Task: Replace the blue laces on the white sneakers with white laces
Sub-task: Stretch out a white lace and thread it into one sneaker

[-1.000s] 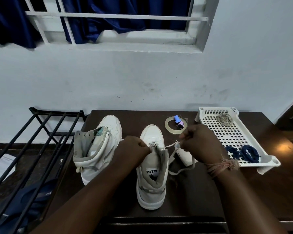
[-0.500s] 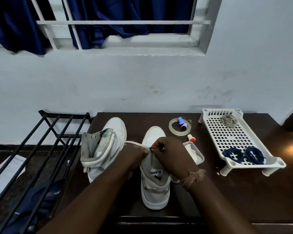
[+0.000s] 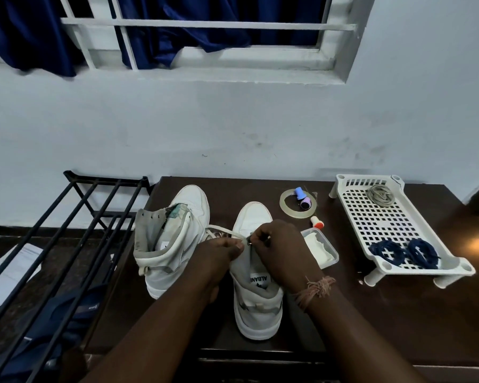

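Two white sneakers stand side by side on the dark table (image 3: 357, 313), toes toward the wall. Over the right sneaker (image 3: 256, 299) both hands meet: the left hand (image 3: 219, 255) pinches the white lace (image 3: 221, 231) between its fingers, and the right hand (image 3: 282, 250) has its fingers curled, pinching the lace's tip at the eyelets. The left sneaker (image 3: 174, 233) stands unlaced. Two coiled blue laces (image 3: 404, 251) lie in the white tray (image 3: 454, 261), well apart from the shoes.
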